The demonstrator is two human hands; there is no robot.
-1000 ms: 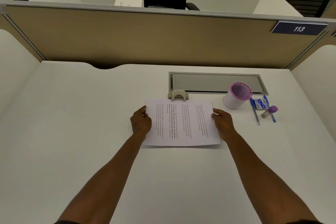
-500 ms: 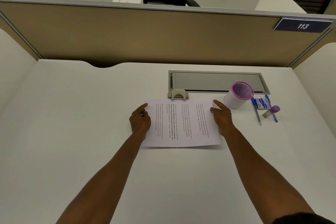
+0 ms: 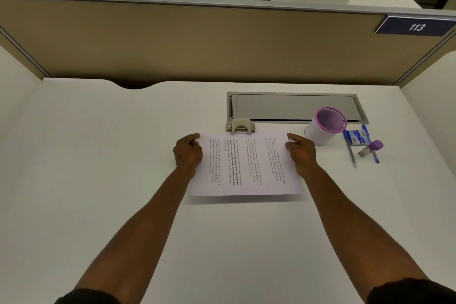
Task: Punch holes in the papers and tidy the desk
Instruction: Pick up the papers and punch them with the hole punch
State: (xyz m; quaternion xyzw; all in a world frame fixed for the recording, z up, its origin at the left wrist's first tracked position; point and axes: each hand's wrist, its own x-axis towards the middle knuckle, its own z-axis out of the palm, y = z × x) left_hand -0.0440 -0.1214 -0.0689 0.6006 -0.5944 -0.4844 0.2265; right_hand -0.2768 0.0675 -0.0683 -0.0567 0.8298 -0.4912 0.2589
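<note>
The papers [image 3: 246,163] lie mid-counter, far edge fed into the hole punch [image 3: 240,126]. The left hand [image 3: 188,153] and right hand [image 3: 301,153] each pinch a side edge near the far corners. Thin and floppy, the sheets probably need that two-sided hold.

Both arms outstretched, left hand [image 3: 188,153] and right hand [image 3: 301,153] fingers curled
</note>
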